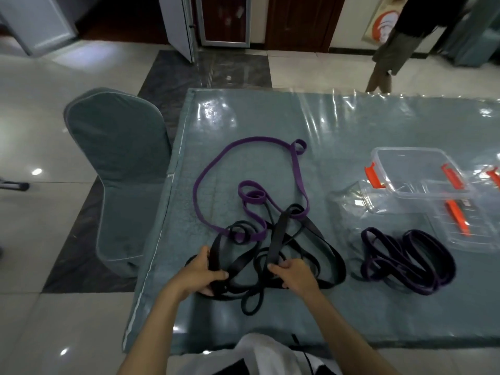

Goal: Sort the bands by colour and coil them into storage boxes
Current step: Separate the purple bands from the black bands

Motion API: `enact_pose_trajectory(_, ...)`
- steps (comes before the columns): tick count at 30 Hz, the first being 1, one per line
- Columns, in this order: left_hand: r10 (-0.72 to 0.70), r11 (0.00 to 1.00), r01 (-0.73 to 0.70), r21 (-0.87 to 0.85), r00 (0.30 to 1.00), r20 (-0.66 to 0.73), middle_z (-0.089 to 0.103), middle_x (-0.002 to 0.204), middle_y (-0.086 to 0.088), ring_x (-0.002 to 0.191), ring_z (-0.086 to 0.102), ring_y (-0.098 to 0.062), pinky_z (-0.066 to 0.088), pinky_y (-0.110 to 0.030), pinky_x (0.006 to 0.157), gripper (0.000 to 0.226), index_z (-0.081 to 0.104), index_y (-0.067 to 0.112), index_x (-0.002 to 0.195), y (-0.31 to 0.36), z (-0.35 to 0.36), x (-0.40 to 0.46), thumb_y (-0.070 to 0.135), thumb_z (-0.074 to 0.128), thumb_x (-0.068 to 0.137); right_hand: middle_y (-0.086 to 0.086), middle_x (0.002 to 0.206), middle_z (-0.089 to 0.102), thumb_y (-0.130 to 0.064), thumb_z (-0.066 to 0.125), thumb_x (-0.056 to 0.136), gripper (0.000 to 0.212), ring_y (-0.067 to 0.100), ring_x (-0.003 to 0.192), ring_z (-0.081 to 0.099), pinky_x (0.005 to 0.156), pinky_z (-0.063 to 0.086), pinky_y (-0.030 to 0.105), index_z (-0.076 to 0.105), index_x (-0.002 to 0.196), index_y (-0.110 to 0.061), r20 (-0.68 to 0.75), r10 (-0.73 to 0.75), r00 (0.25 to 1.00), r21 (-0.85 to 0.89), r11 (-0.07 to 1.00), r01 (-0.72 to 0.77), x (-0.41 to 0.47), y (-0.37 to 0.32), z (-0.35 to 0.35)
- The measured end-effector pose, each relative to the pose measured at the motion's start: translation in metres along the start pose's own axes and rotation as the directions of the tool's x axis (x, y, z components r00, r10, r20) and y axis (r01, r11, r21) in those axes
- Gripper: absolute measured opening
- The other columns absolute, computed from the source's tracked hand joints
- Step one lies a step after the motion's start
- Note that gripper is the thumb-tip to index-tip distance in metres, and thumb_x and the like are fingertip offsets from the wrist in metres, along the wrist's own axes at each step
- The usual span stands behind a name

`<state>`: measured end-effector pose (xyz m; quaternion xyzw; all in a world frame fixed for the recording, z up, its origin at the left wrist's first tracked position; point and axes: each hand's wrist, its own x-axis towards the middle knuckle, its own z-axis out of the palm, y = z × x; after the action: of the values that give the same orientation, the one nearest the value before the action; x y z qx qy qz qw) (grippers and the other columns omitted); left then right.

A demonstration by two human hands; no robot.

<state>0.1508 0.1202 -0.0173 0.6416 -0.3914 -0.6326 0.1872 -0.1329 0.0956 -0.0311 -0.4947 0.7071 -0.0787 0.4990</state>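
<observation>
Black bands (273, 255) tangled between both hands | left hand (201, 272) closed around one strand | right hand (293, 274) pinching another | advice: ease loops free of purple band (216, 169) beyond the hands before coiling.

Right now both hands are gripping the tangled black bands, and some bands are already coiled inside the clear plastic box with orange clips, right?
Not quite. The head view shows the clear plastic box with orange clips empty. Both hands, left and right, do grip the tangled black bands.

Tangled black bands (273, 255) overlap purple band (216, 169), seemingly.
</observation>
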Motion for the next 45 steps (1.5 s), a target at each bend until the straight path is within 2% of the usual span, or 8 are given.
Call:
enact_pose_trajectory(7,0.061,0.878,-0.063,-0.475,0.998,-0.02,0.08,0.107,-0.015,0.082,0.078,-0.023,0.062,-0.035,0.058,0.065,0.052,0.013,0.132,0.051,-0.011,-0.031,0.031,0.086,0.081,0.005,0.074,0.069,-0.031,0.077,0.093,0.033,0.013,0.055,0.058,0.061,0.05,0.031,0.054,0.073,-0.016,-0.04,0.013,0.999,0.171,0.985,-0.006,0.011,-0.024,-0.011)
enact_pose_trajectory(11,0.058,0.699,-0.1,-0.708,0.995,-0.084,0.08,0.098,-0.012,0.075,0.079,-0.016,0.063,-0.028,0.059,0.055,0.058,0.01,0.125,0.071,-0.021,-0.035,0.031,0.084,0.081,-0.005,0.088,0.064,-0.053,0.081,0.083,0.049,0.021,0.083,0.066,0.063,0.045,0.033,0.048,0.098,-0.021,-0.078,-0.088,0.993,-0.328,0.943,0.058,0.006,-0.023,0.004)
enact_pose_trajectory(14,0.048,0.621,-0.148,-0.77,0.987,-0.152,0.079,0.095,-0.01,0.072,0.078,-0.016,0.063,-0.027,0.058,0.054,0.058,0.01,0.126,0.081,-0.027,-0.034,0.03,0.084,0.083,0.001,0.099,0.068,-0.035,0.079,0.084,0.041,0.026,0.095,0.069,0.078,0.057,0.039,0.046,0.103,-0.019,-0.128,-0.136,0.982,-0.36,0.929,0.082,0.008,-0.017,0.016)
enact_pose_trajectory(24,0.067,0.376,-0.279,-0.884,0.959,-0.275,0.077,0.089,-0.003,0.072,0.077,-0.013,0.062,-0.02,0.058,0.009,0.07,0.01,0.093,0.116,-0.064,-0.023,0.016,0.066,0.099,0.005,0.077,0.072,-0.01,0.089,0.081,0.022,0.018,0.073,0.07,0.067,0.055,0.031,0.069,0.089,-0.015,-0.365,-0.3,0.881,0.127,0.922,0.367,0.032,-0.029,-0.044)
enact_pose_trajectory(29,0.087,0.293,-0.32,-0.901,0.947,-0.308,0.074,0.082,-0.001,0.07,0.076,-0.011,0.062,-0.018,0.066,0.022,0.073,0.009,0.087,0.147,-0.076,-0.003,0.017,0.06,0.102,0.007,0.087,0.076,-0.007,0.074,0.095,0.011,0.019,0.083,0.073,0.072,0.062,0.029,0.08,0.101,-0.014,-0.253,-0.228,0.94,0.701,0.626,0.341,0.047,-0.059,-0.082)
enact_pose_trajectory(36,0.186,0.108,-0.297,-0.949,0.943,-0.274,0.077,0.102,-0.021,0.093,0.08,-0.03,0.066,-0.037,0.08,0.018,0.066,-0.007,0.104,0.206,-0.085,0.049,0.009,0.056,0.103,0.009,0.109,0.08,-0.01,0.053,0.106,0.024,0.021,0.101,0.078,0.076,0.064,0.031,0.068,0.124,-0.011,-0.152,-0.223,0.963,0.942,0.261,0.209,0.101,-0.139,-0.121)
enact_pose_trajectory(40,0.138,0.158,-0.238,-0.958,0.966,-0.217,0.068,0.128,-0.025,0.116,0.07,-0.038,0.059,-0.045,0.099,0.031,0.056,-0.006,0.129,0.223,-0.084,0.098,0.011,0.057,0.103,0.011,0.124,0.072,-0.014,0.053,0.108,0.031,0.024,0.111,0.075,0.089,0.062,0.037,0.056,0.138,-0.008,-0.147,-0.195,0.97,0.976,0.129,0.174,0.136,-0.164,-0.131)
enact_pose_trajectory(45,0.058,0.348,-0.157,-0.924,0.988,-0.146,0.062,0.142,-0.026,0.129,0.063,-0.038,0.051,-0.046,0.107,0.011,0.061,0.005,0.103,0.218,-0.074,0.153,0.013,0.054,0.105,0.004,0.127,0.073,-0.015,0.052,0.107,0.018,0.024,0.125,0.067,0.104,0.055,0.046,0.065,0.119,-0.014,-0.117,-0.143,0.983,0.976,0.164,0.14,0.177,-0.162,-0.132)
